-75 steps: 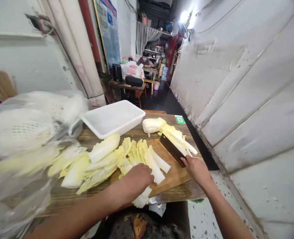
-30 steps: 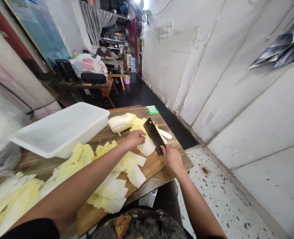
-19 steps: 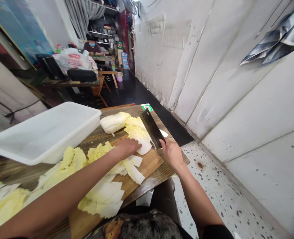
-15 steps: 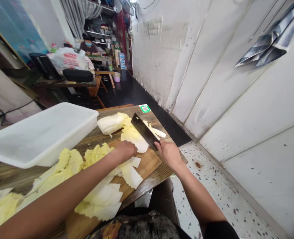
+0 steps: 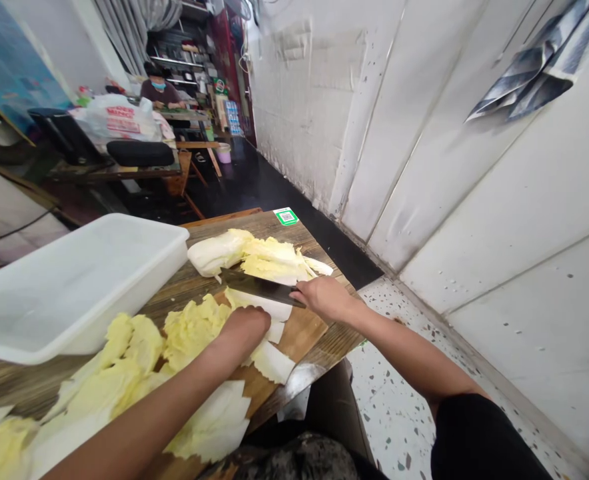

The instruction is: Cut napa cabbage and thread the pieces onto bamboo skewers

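Note:
My right hand [image 5: 324, 298] is wrapped round the handle of a dark cleaver [image 5: 259, 285], whose blade points left. The blade lies along the far edge of a pale napa cabbage leaf [image 5: 273, 307] on the wooden cutting board [image 5: 302, 333]. My left hand [image 5: 247, 328] is curled with its knuckles bent and presses down on this leaf; its fingertips are hidden. Cut cabbage pieces [image 5: 214, 423] lie on the board nearer to me. Beyond the cleaver rest a cabbage chunk [image 5: 219, 251] and loose yellow-white leaves [image 5: 274, 257].
A white plastic tub [image 5: 124, 230] stands on the table at left. More cabbage leaves [image 5: 134, 340] lie between it and my left arm. A green code sticker [image 5: 286, 217] marks the far table corner. A masked person [image 5: 159, 90] sits at a table in the back.
The cleaver has swung from slanting over the far leaves to lying nearly level behind the leaf under my left hand. My left hand has shifted slightly nearer me.

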The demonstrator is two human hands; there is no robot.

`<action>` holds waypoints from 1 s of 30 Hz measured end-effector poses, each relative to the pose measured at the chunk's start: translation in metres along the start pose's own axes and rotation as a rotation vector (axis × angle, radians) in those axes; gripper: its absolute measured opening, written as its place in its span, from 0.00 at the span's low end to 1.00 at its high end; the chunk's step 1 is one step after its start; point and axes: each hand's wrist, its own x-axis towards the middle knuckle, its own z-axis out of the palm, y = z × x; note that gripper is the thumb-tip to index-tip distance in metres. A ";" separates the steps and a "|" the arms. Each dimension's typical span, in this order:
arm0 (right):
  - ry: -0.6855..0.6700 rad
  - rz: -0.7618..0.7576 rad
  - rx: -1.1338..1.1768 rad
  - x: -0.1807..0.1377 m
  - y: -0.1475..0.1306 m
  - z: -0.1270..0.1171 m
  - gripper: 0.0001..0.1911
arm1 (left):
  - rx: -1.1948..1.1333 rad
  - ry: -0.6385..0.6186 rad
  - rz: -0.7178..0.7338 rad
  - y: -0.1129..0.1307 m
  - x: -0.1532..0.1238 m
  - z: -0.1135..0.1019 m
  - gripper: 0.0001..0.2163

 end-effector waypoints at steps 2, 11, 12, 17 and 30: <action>-0.018 -0.015 -0.003 0.002 0.002 0.002 0.21 | -0.002 -0.002 -0.002 -0.001 0.001 0.002 0.12; -0.018 -0.061 -0.004 0.001 0.000 0.000 0.22 | 0.017 -0.021 -0.008 -0.001 0.003 0.005 0.12; -0.024 -0.066 -0.007 0.003 -0.002 0.001 0.21 | 0.016 -0.021 -0.010 -0.002 0.004 0.006 0.12; -0.043 -0.069 -0.028 0.012 -0.005 0.007 0.21 | 0.007 0.001 -0.014 -0.004 0.009 0.015 0.12; -0.084 -0.086 -0.031 0.017 -0.002 0.005 0.22 | -0.017 0.014 -0.029 -0.006 0.009 0.014 0.11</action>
